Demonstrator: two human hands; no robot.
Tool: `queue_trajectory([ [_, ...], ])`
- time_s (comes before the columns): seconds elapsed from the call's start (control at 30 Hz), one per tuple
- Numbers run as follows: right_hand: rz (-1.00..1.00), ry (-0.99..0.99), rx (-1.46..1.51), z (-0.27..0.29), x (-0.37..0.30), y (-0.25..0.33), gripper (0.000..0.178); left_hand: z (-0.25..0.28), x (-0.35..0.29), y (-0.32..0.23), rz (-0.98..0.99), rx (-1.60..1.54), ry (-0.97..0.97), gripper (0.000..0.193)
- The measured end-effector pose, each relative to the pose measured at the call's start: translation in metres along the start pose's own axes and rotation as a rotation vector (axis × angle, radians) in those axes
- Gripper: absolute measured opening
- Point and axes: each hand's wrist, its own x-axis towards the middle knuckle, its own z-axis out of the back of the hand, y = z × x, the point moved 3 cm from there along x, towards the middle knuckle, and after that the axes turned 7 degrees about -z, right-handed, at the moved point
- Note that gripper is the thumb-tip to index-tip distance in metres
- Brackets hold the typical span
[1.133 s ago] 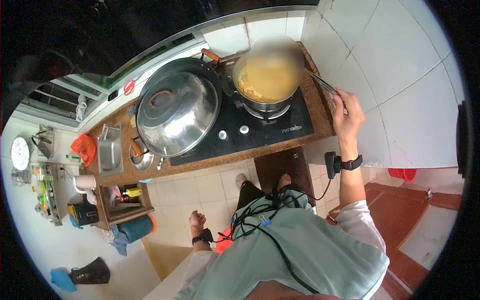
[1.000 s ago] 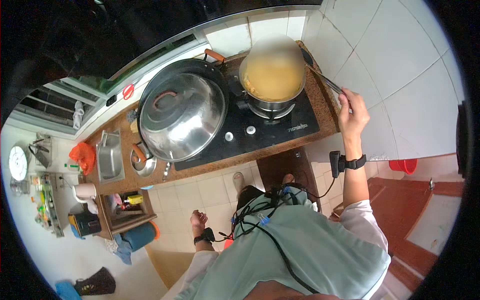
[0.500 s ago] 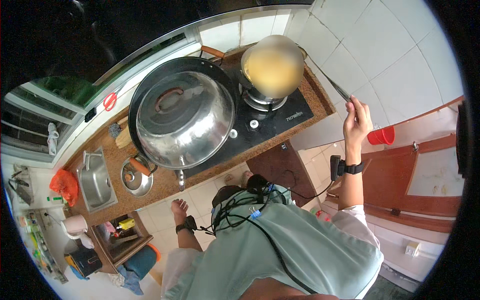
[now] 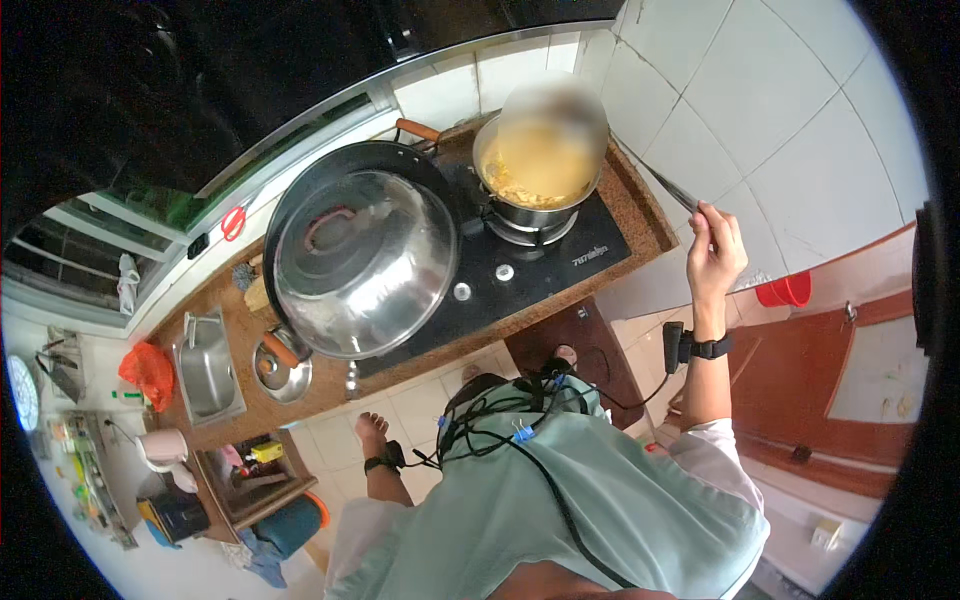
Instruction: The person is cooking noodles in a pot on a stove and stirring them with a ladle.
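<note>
My right hand (image 4: 716, 250) is closed around the end of a long-handled metal utensil (image 4: 672, 186), out at the right by the tiled wall. Its handle slants up and left toward a metal pot (image 4: 536, 217) on the right burner; its far end is lost in a blurred patch. Yellowish food (image 4: 512, 186) shows inside the pot. My left hand (image 4: 372, 432) hangs below the counter's front edge, fingers loosely apart, holding nothing. Nearest to it are the counter edge and a large black wok (image 4: 375, 155), covered by a domed metal lid (image 4: 375, 270).
The black stovetop (image 4: 535, 275) is set in a brown stone counter (image 4: 650, 222). Farther left are a small round lid (image 4: 283, 376), a steel sink (image 4: 209, 370) and a red bag (image 4: 147, 375). Below stands an open drawer (image 4: 262, 500). Cables (image 4: 500, 425) lie across my front.
The view has shifted slightly. The blurred patch over the pot has moved, so more food and the pot's front rim show. My right hand keeps its grip; my left still hangs low.
</note>
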Motion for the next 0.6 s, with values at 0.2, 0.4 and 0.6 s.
queue_trajectory([
  [0.2, 0.009, 0.007, 0.087, -0.010, 0.032, -0.049, 0.013, -0.032, -0.094, 0.048, -0.196, 0.198, 0.056, 0.022],
  [0.4, -0.043, 0.045, 0.270, -0.013, 0.066, -0.087, 0.012, -0.037, -0.192, 0.085, -0.299, 0.175, 0.011, 0.040],
  [0.6, -0.378, 0.203, 0.591, -0.042, 0.065, -0.110, 0.010, -0.004, -0.190, 0.134, -0.021, 0.106, -0.057, 0.034],
])
